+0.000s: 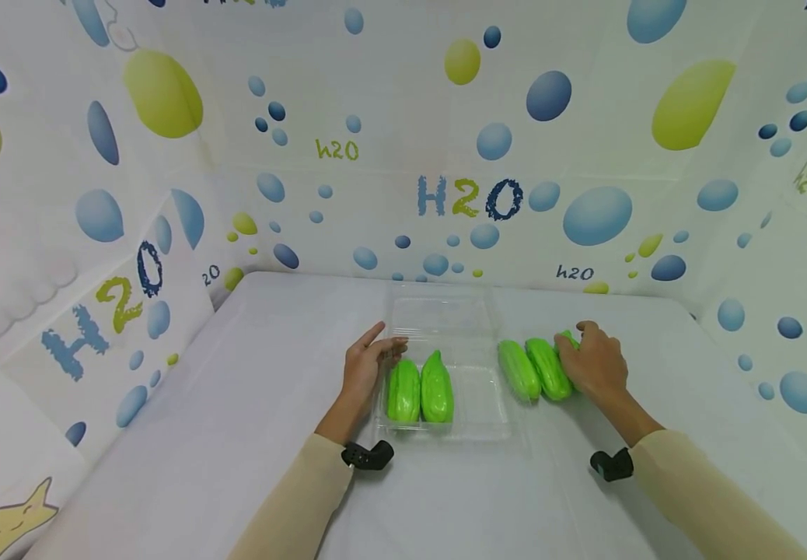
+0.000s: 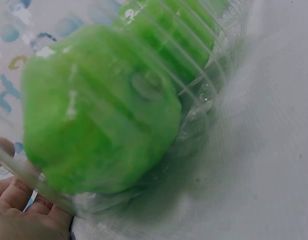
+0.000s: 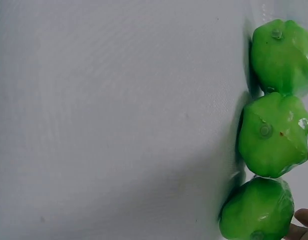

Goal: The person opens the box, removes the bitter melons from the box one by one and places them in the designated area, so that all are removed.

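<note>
A clear plastic box (image 1: 480,393) lies on the table with its lid folded back; two bright green ridged gourds (image 1: 403,393) lie side by side in its left part. My left hand (image 1: 361,369) rests at the box's left wall, fingers extended over the rim beside the gourds. In the left wrist view, its fingers (image 2: 16,195) show behind the clear wall. Right of the box, three more green gourds (image 3: 273,132) lie in a row. My right hand (image 1: 595,364) holds the rightmost green gourd (image 3: 256,212) near its far end, covering most of it in the head view.
The clear lid (image 1: 438,315) lies flat behind the box. White cloth covers the table (image 1: 270,373). Behind and at both sides hangs a white sheet (image 1: 403,101) printed with blue and green dots and lettering.
</note>
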`<action>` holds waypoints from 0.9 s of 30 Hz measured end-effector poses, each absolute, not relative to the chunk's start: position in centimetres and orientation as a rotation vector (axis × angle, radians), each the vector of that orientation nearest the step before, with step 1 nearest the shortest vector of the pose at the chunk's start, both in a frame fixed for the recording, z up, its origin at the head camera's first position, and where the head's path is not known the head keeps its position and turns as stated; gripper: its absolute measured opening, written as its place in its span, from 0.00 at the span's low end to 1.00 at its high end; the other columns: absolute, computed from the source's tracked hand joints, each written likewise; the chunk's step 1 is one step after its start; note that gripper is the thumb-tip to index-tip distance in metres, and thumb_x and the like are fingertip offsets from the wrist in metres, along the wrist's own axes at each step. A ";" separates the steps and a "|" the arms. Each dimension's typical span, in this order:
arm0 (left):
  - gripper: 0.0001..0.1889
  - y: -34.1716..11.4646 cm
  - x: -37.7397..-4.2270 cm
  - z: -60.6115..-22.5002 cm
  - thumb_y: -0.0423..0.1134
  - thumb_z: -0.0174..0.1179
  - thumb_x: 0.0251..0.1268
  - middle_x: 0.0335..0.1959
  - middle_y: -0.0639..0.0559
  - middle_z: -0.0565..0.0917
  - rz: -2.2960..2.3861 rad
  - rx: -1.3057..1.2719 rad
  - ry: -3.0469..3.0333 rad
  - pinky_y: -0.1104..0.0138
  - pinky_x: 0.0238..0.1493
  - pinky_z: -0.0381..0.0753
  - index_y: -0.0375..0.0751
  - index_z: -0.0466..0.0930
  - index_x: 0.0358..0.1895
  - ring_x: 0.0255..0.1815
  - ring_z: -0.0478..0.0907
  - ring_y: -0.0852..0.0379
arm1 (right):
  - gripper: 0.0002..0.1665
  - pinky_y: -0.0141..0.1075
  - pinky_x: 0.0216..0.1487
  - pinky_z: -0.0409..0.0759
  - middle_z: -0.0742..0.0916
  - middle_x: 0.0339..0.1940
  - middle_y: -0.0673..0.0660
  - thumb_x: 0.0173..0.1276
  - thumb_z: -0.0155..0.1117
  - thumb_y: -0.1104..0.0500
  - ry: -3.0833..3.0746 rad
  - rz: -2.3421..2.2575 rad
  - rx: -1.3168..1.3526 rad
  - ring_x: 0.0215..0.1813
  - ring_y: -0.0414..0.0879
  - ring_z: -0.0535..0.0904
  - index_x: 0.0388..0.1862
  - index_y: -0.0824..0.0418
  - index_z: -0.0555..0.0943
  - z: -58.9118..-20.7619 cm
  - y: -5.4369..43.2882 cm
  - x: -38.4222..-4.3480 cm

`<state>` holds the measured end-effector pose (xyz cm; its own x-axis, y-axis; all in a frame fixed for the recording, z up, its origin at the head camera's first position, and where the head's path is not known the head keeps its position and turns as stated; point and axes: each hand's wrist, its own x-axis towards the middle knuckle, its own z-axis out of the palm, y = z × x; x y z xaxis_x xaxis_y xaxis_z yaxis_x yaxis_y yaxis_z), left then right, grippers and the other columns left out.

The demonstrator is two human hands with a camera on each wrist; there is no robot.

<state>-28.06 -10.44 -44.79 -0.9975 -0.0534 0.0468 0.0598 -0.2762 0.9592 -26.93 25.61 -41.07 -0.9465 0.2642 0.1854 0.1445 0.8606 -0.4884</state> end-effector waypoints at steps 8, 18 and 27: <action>0.29 -10.4 -28.1 -44.7 0.32 0.51 0.77 0.52 0.38 0.87 -2.469 -0.013 -1.829 0.67 0.46 0.83 0.32 0.59 0.77 0.50 0.86 0.48 | 0.40 0.64 0.51 0.77 0.78 0.65 0.74 0.75 0.54 0.42 -2.760 0.700 -0.277 0.60 0.72 0.73 0.71 0.73 0.68 -40.3 24.8 -26.9; 0.29 -10.4 -27.9 -44.6 0.33 0.50 0.78 0.52 0.39 0.87 -2.467 -0.022 -1.837 0.68 0.47 0.83 0.33 0.58 0.78 0.51 0.86 0.49 | 0.39 0.63 0.50 0.78 0.78 0.66 0.71 0.74 0.55 0.42 -2.727 0.740 -0.178 0.62 0.69 0.72 0.70 0.70 0.70 -39.4 23.2 -27.0; 0.29 -10.4 -28.0 -44.7 0.34 0.52 0.76 0.50 0.40 0.88 -2.438 -0.010 -1.864 0.67 0.48 0.83 0.33 0.60 0.77 0.50 0.86 0.49 | 0.37 0.65 0.55 0.76 0.78 0.66 0.71 0.74 0.56 0.44 -2.720 0.784 -0.065 0.64 0.68 0.70 0.70 0.70 0.70 -38.9 21.3 -26.6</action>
<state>-27.95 -10.42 -44.72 -0.9974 -0.0533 0.0489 0.0611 -0.2605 0.9635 -26.58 21.34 -38.85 -0.9512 0.1274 0.2810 -0.0418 0.8492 -0.5265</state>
